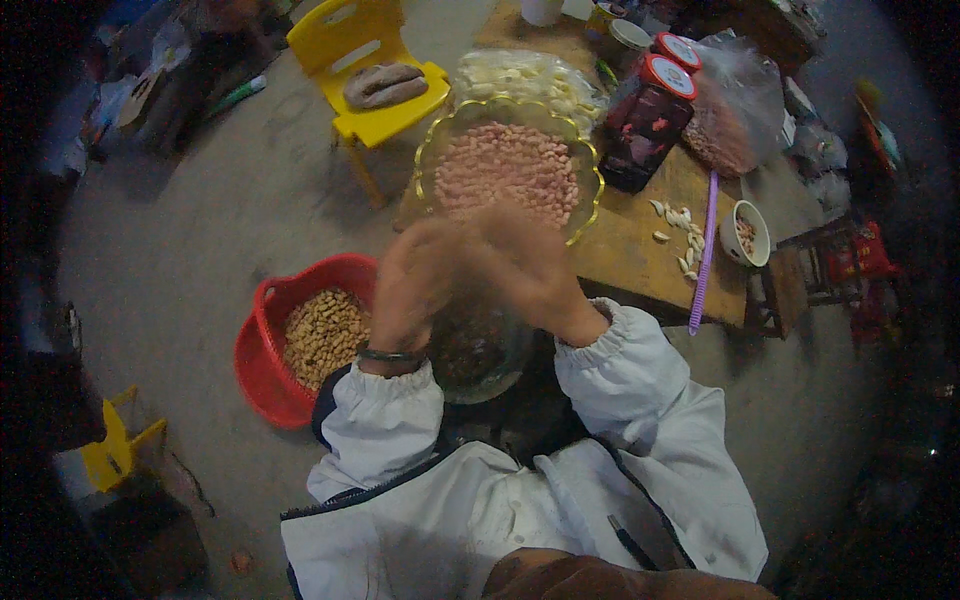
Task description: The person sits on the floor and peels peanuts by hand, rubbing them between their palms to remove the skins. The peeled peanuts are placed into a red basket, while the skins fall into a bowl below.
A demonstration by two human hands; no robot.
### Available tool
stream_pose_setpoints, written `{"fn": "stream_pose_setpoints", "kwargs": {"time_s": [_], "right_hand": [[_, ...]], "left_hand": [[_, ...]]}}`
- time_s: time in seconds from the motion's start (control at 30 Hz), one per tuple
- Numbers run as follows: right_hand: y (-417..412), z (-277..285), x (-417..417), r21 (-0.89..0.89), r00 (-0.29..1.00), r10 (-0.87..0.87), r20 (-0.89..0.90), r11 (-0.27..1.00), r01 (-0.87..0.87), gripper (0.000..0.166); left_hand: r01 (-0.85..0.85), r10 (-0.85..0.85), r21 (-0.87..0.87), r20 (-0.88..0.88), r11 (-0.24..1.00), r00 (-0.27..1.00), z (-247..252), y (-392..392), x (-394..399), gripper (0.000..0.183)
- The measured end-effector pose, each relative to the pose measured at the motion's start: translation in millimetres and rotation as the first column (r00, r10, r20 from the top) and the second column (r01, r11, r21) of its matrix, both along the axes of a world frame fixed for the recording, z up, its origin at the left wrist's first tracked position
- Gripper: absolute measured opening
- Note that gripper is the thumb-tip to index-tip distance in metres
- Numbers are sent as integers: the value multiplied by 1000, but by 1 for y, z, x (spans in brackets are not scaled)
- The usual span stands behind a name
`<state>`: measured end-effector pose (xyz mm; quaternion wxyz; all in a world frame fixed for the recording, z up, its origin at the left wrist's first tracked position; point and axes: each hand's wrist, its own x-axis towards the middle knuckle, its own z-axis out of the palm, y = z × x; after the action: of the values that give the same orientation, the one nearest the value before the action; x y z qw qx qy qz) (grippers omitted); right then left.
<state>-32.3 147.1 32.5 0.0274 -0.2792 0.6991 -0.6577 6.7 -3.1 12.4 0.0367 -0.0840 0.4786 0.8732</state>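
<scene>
My left hand (pixel 416 270), with a dark bangle at its wrist, and my right hand (pixel 529 262) come together, blurred, at the near edge of a scalloped, gold-rimmed bowl (pixel 424 161) of pinkish shelled peanuts (pixel 506 169). Whether anything lies between the fingers cannot be told. Below the hands, partly hidden by them, a round bowl (pixel 491 382) with dark contents rests near my lap. To the left, a red plastic basket (pixel 259 360) holds unshelled peanuts (pixel 326 337).
The wooden table (pixel 622 255) bears garlic cloves (pixel 679 217), a purple ridged tube (pixel 703 262), a small white bowl (pixel 757 232), red-lidded jars (pixel 652 112) and plastic bags (pixel 525 79). A yellow chair (pixel 390 131) with a greyish cloth-like bundle (pixel 385 85) stands at the upper left.
</scene>
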Motion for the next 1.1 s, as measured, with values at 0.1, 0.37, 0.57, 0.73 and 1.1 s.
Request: {"fn": "stream_pose_setpoints", "kwargs": {"time_s": [0.1,0.37,0.57,0.73,1.1], "right_hand": [[-6,3,-2,-71,1000,1,18,997,0,24],[-2,1,-3,-31,993,113,15,993,-113,28],[0,-3,-3,31,994,78,-74,997,-76,28],[0,-6,2,49,993,6,-120,999,0,28],[-5,-5,7,-130,919,48,392,992,4,29]], "left_hand": [[-36,36,8,6,999,999,-3,-1,-2,19],[-63,64,16,-16,998,998,0,-3,-2,23],[-15,15,-9,22,1000,1000,1,-1,-6,24],[17,-17,-51,8,999,1000,0,0,-5,23],[-107,108,-18,91,994,990,4,12,-10,9]]}}
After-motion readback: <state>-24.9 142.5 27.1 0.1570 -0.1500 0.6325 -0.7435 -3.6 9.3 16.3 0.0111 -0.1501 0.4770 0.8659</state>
